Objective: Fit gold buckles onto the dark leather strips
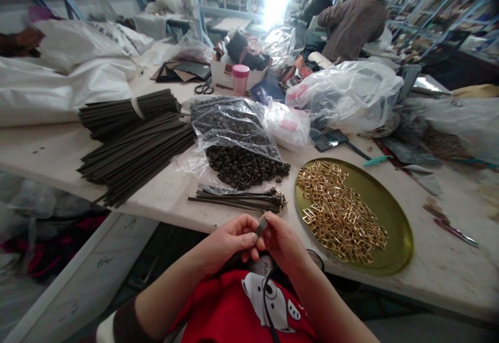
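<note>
My left hand [238,235] and my right hand [281,239] meet at the table's front edge, both closed on one dark strap [261,227]. Fingers hide most of that strap, so its ends are unclear. Just beyond them lies a small bundle of dark straps [237,198], with bits of gold metal at its right end. Behind it, small dark loops [245,167] spill from a clear plastic bag [234,117]. To the right, a round gold tray [399,239] holds a heap of gold buckles [343,210].
Long dark strips [136,150] are stacked at the left. Scissors [204,87], a pink-lidded jar [240,79] and plastic bags [346,96] stand farther back. A pen-like tool [456,232] lies right of the tray. Another person [353,23] is in the background.
</note>
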### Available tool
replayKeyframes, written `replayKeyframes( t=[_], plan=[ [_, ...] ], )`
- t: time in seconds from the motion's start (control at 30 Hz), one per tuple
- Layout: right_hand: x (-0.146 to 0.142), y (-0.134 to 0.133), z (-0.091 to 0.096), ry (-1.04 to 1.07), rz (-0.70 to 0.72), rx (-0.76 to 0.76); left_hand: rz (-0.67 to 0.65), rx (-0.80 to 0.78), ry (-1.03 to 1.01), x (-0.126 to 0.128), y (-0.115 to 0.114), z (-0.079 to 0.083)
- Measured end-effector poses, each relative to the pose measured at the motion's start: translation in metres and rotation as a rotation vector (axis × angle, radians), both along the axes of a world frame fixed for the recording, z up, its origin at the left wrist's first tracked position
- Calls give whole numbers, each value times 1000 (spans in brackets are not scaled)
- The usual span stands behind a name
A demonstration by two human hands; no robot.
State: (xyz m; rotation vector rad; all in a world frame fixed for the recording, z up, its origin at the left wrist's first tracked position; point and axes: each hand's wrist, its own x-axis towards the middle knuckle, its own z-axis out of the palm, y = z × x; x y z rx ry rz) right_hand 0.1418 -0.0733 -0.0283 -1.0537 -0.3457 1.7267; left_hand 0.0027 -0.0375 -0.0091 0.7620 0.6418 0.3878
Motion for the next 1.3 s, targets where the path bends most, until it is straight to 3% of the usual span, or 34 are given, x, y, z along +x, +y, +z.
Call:
replayKeyframes(
  t=[0.13,0.27,0.4,0.5,0.6,0.67,0.73,0.77,0.83,0.93,1.0,1.1,1.2,1.3],
  plan=[
    [1,-1,0,-84,-82,64,-99,48,132,-14,3,0],
    [24,5,3,-80,-286,128,-203,167,261,-40,10,-3],
    [59,7,7,-78,-452,157,-152,300,423,-78,23,-2],
    [68,-1,5,-136,-463,176,76,353,506,-101,35,3],
    [55,-13,0,-308,-395,225,560,303,402,-110,48,15],
    [38,-22,-3,-495,-197,263,873,207,237,-109,57,29],
    [22,-28,-4,-694,138,325,1022,163,72,-106,64,47],
    [16,-30,-4,-785,293,375,1036,167,3,-103,67,56],
    [8,-31,-5,-935,469,468,999,219,-120,-97,69,72],
    [11,-23,-5,-1066,423,490,795,376,-123,-80,62,79],
    [22,-11,-4,-1104,335,483,559,411,20,-63,52,68],
    [45,14,-6,-1229,189,508,293,299,162,-32,35,37],
    [71,45,-13,-1559,108,456,210,167,176,-9,25,9],
    [89,75,-24,-1780,175,384,211,68,151,1,24,-1]
  ],
)
